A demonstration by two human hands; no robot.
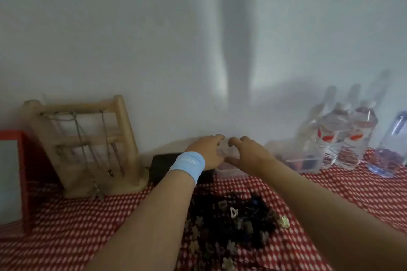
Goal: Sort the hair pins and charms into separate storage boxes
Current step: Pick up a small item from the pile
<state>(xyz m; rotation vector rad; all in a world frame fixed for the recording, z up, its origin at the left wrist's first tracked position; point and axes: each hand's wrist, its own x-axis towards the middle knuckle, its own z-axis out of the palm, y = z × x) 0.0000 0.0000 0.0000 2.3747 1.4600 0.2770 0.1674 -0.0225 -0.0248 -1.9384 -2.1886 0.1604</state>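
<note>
Head view: the left hand and right hand meet on a clear storage box by the wall. Their fingers curl round its top from both sides, seemingly clamped on it, though blur hides the contact. The pile of hair pins and charms lies loose on the desk, nearer the person than the fingers. Dragging the box back low could scatter that pile, and swinging it right could topple the water bottles.

Dim, soft-focus frame; motion blur throughout. Tall soft shadow on pale wall. Wide-angle bowing at edges.
</note>
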